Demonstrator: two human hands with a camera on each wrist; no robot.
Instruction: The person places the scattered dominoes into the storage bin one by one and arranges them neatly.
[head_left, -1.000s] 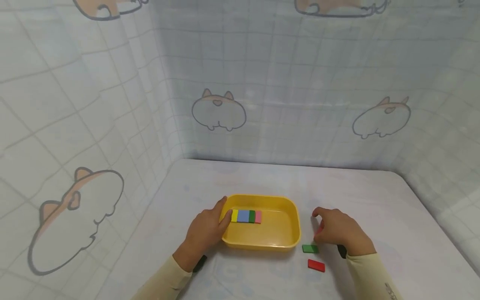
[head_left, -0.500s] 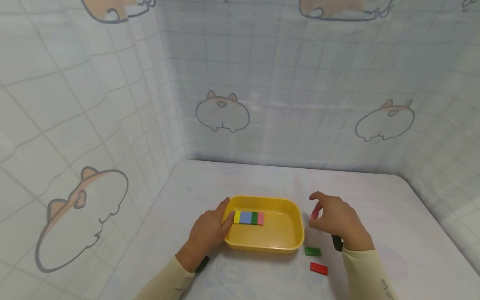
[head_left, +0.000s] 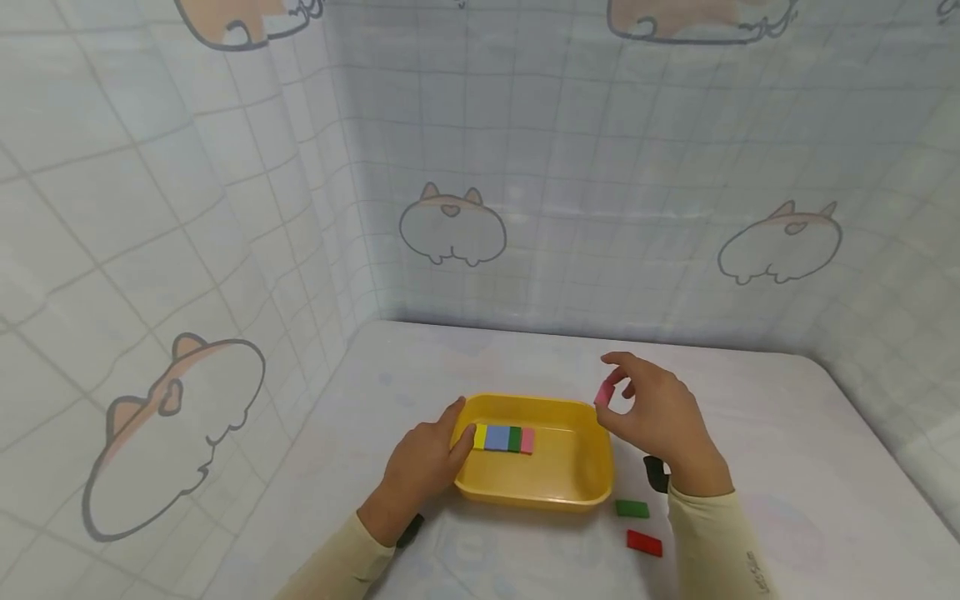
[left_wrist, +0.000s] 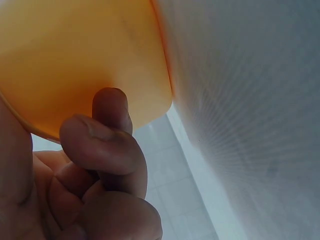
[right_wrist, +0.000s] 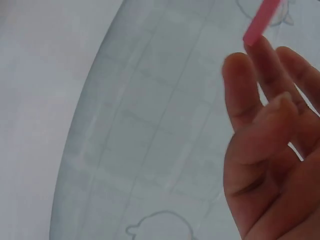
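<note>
My left hand grips the left rim of a yellow plastic tray, thumb over the inside. In the left wrist view, curled fingers lie against the tray's outer wall. Inside the tray is a row of flat tiles: yellow, blue, dark green and pink. Between thumb and fingers, my right hand pinches another pink tile, raised by the tray's back right corner. The right wrist view shows this pink tile at the fingertips.
On the table right of the tray lie a green tile and a red tile. A pale cloth covers the table. Cloth walls with a grid and animal drawings stand at the back and sides.
My right hand has lifted the pink tile off the table, moving it up and left towards the tray. The left hand keeps its grip on the rim. The view has shifted slightly.
</note>
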